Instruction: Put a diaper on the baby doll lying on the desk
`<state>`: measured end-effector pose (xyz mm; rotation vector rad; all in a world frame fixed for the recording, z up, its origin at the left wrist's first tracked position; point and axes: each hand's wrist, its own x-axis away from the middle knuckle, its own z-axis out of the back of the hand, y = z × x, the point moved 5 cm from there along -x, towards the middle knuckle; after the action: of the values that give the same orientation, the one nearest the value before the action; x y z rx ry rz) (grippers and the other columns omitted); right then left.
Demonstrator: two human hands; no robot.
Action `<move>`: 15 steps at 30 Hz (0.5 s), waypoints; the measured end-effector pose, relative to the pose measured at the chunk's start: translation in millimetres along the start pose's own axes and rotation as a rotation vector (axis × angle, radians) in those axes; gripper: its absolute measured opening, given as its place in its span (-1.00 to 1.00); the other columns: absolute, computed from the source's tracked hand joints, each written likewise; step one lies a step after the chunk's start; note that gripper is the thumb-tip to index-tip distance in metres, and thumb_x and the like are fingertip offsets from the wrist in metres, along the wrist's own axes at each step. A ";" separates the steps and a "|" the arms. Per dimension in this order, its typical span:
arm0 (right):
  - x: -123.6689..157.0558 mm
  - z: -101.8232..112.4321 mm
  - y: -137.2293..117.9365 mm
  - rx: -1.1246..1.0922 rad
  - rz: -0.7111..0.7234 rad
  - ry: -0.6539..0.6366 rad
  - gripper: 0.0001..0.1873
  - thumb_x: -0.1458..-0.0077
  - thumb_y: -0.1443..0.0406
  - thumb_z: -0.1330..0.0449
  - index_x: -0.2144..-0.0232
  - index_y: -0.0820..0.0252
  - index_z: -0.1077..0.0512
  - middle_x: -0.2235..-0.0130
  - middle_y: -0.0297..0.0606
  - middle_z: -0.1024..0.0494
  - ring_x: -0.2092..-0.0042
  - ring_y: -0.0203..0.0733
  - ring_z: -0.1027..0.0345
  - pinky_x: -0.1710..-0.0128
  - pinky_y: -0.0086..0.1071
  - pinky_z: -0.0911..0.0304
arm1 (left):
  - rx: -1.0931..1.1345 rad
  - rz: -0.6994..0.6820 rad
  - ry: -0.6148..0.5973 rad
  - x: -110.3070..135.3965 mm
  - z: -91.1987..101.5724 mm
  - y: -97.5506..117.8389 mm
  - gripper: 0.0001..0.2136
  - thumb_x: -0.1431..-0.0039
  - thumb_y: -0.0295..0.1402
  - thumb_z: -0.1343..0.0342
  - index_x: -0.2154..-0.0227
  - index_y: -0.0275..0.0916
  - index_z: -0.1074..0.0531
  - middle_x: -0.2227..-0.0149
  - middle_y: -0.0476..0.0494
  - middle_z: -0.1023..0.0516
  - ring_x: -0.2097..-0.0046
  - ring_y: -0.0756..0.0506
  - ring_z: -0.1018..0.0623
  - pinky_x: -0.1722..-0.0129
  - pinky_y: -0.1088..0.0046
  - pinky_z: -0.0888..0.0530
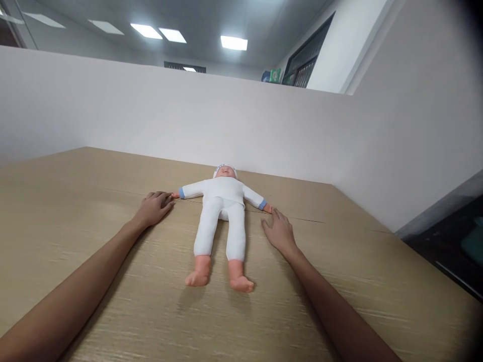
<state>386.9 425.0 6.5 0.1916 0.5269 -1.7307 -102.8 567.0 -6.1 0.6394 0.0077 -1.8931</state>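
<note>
A baby doll [224,193] in white long-sleeved clothes with blue cuffs and a white cap lies face up on the wooden table [151,311]. Its arms are stretched out to the sides, and its bare feet point toward me. My left hand [155,207] rests beside the doll's hand on the left, fingertips at or against it; no grip shows. On the other side, my right hand [279,231] has its thumb spread away and its fingertips touching the doll's other hand. Both of my hands are open and hold nothing.
A low white partition [158,110] runs behind the table and joins a white wall [411,125] at the right. Beyond the table's right edge is a dark area [441,246]. A green package [275,76] shows above the partition.
</note>
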 end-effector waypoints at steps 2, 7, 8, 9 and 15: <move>-3.1 -2.8 2.6 -0.001 -0.005 -0.016 -0.27 -0.40 0.08 -0.09 -0.46 0.36 -0.26 -0.47 0.13 -0.36 -0.44 0.27 -0.28 -0.42 0.06 -0.20 | 0.000 0.009 -0.003 -1.0 -1.2 -1.9 -0.44 -0.39 0.08 0.04 -0.22 -0.16 -0.52 -0.24 -0.35 -0.60 -0.24 -0.46 -0.48 -0.25 -0.09 -0.39; -8.6 -4.7 5.4 -0.002 -0.010 -0.045 -0.26 -0.41 0.08 -0.08 -0.47 0.40 -0.24 -0.50 0.13 -0.31 -0.49 0.23 -0.22 -0.47 0.01 -0.14 | -0.004 0.026 -0.020 -1.4 -2.1 -2.7 -0.42 -0.39 0.10 0.05 -0.23 -0.16 -0.53 -0.26 -0.35 -0.58 -0.26 -0.49 -0.45 -0.26 -0.13 -0.37; -8.8 -4.3 5.3 -0.003 -0.010 -0.046 -0.26 -0.42 0.08 -0.08 -0.47 0.39 -0.24 -0.50 0.12 -0.31 -0.49 0.22 -0.22 -0.47 0.01 -0.14 | -0.004 0.029 -0.023 -1.1 -1.9 -2.2 -0.42 -0.40 0.10 0.06 -0.23 -0.16 -0.52 -0.27 -0.36 -0.57 -0.26 -0.49 -0.44 -0.26 -0.13 -0.36; -8.6 -3.7 5.1 -0.005 -0.010 -0.047 -0.26 -0.42 0.08 -0.08 -0.48 0.37 -0.24 -0.50 0.11 -0.31 -0.49 0.22 -0.22 -0.47 0.01 -0.14 | -0.005 0.032 -0.027 -0.8 -1.6 -1.6 -0.41 -0.40 0.10 0.07 -0.23 -0.16 -0.52 -0.27 -0.36 -0.56 -0.26 -0.49 -0.44 -0.26 -0.14 -0.36; -5.5 -1.6 4.3 -0.035 -0.007 -0.023 -0.26 -0.42 0.07 -0.07 -0.45 0.45 -0.26 -0.47 0.19 -0.35 -0.46 0.28 -0.26 -0.45 0.07 -0.19 | -0.001 0.053 -0.047 -0.3 -0.6 2.6 -0.38 -0.41 0.11 0.11 -0.28 -0.16 -0.50 -0.33 -0.39 -0.51 -0.29 -0.52 -0.41 -0.25 -0.19 -0.34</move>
<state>392.1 430.0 6.3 0.1453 0.5407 -1.7273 -100.2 566.4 -5.7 0.5888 -0.0377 -1.8559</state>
